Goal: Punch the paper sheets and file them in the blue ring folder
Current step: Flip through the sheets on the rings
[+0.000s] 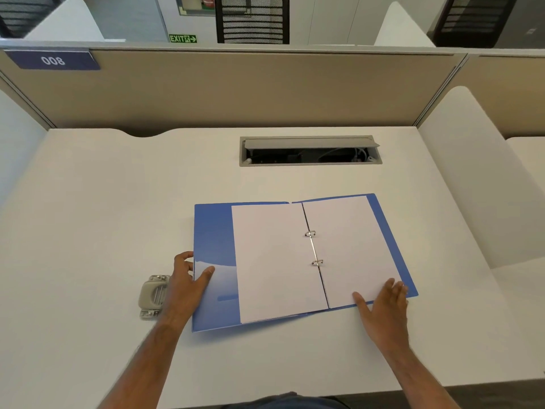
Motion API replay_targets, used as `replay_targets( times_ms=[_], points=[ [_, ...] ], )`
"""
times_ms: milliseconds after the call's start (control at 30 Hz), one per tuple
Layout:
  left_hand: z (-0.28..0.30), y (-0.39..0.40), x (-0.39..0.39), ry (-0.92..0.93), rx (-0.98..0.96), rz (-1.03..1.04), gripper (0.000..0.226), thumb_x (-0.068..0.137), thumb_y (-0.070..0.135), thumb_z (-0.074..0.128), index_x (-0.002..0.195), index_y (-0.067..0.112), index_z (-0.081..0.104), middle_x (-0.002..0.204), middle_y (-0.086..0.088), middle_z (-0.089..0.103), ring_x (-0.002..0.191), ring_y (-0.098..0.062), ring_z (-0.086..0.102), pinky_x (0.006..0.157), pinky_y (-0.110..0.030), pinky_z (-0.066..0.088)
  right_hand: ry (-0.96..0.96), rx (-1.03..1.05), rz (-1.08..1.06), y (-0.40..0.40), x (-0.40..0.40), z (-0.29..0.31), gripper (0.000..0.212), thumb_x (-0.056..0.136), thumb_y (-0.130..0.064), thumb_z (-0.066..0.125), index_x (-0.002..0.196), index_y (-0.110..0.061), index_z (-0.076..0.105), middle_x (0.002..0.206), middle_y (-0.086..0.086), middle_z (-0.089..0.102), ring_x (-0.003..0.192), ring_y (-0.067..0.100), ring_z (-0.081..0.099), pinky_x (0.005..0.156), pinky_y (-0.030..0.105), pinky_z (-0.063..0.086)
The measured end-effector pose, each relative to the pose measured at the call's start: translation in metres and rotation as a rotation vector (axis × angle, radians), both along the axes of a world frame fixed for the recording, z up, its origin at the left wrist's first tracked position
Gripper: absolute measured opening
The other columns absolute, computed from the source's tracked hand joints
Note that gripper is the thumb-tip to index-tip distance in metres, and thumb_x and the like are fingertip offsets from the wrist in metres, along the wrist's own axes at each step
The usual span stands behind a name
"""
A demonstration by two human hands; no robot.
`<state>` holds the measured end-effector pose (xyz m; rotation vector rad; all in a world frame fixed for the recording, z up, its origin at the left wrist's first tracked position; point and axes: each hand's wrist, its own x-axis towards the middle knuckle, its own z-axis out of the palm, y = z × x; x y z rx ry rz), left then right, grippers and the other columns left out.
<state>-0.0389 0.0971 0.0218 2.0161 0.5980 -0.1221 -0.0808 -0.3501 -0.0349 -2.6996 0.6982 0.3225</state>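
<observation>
The blue ring folder [213, 231] lies open on the white desk, its two metal rings [314, 247] closed. White paper sheets sit on both sides of the rings: one on the left [274, 261] and one on the right [351, 246]. My left hand [185, 278] grips the left cover's outer edge, thumb on top and fingers curled around the edge. Fingers spread, my right hand [383, 302] lies flat on the right sheet's lower corner and the cover edge. A grey hole punch [152, 296] sits just left of my left wrist.
An open cable hatch [309, 150] is sunk into the desk [88, 231] behind the folder. Beige partition panels [236, 87] close off the back, and white dividers [469, 172] stand at both sides. The desk's front edge is close to my body.
</observation>
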Motion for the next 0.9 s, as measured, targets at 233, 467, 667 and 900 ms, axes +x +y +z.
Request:
replay_targets(
  times_ms=[233, 467, 667, 900],
  points=[
    [-0.001, 0.0, 0.0, 0.014, 0.013, -0.004, 0.05, 0.093, 0.034, 0.073, 0.13, 0.03, 0.04, 0.107, 0.001, 0.064, 0.087, -0.016, 0.066, 0.066, -0.034, 0.05, -0.039, 0.029, 0.044, 0.008, 0.006, 0.009, 0.097, 0.103, -0.048, 0.057, 0.163, 0.004, 0.002, 0.173, 0.024, 0.01, 0.162, 0.039, 0.002, 0.13, 0.052, 0.012],
    [-0.002, 0.001, 0.001, 0.013, 0.02, -0.009, 0.051, 0.093, 0.035, 0.073, 0.131, 0.03, 0.039, 0.108, 0.001, 0.063, 0.088, -0.017, 0.065, 0.067, -0.033, 0.049, -0.154, 0.152, -0.011, 0.023, 0.011, 0.033, 0.093, 0.098, -0.028, 0.072, 0.165, -0.007, 0.012, 0.17, 0.022, 0.025, 0.159, 0.044, 0.015, 0.128, 0.059, 0.019],
    [-0.002, 0.002, 0.001, 0.013, 0.018, -0.015, 0.051, 0.093, 0.035, 0.073, 0.131, 0.03, 0.039, 0.107, 0.002, 0.063, 0.088, -0.018, 0.065, 0.067, -0.034, 0.05, -0.358, 0.384, -0.173, 0.01, 0.024, 0.04, 0.096, 0.085, -0.014, 0.086, 0.159, -0.017, 0.024, 0.15, 0.012, 0.042, 0.136, 0.03, 0.045, 0.103, 0.05, 0.05],
    [-0.004, 0.003, 0.001, 0.011, 0.014, -0.013, 0.051, 0.093, 0.037, 0.073, 0.131, 0.031, 0.039, 0.108, 0.002, 0.063, 0.089, -0.02, 0.066, 0.07, -0.038, 0.053, -0.485, 0.492, -0.453, -0.021, 0.039, 0.059, 0.062, 0.092, -0.024, 0.08, 0.144, -0.016, 0.047, 0.143, 0.014, 0.051, 0.112, 0.03, 0.058, 0.097, 0.047, 0.053]
  ],
)
